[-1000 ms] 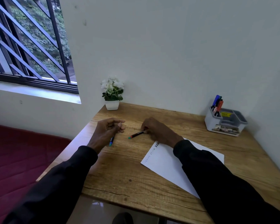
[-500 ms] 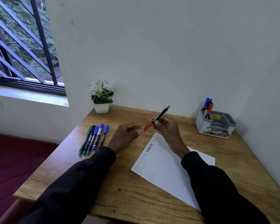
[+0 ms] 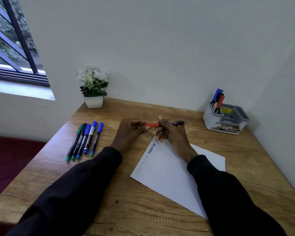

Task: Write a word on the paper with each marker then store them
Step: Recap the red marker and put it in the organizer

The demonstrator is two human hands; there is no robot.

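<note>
Pinching red cap, left hand curled, right hand gripping marker (level)

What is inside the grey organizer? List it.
The grey organizer holds markers in its left compartment; blue, green and red caps show. A yellow label sits in another compartment. Its walls hide the markers' lower ends and the compartment floors.

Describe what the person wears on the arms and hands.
Both arms are in long, plain black sleeves: the left sleeve and the right sleeve each end at the wrist. The left hand and right hand are bare, with no gloves. No watch or markings show.
</note>
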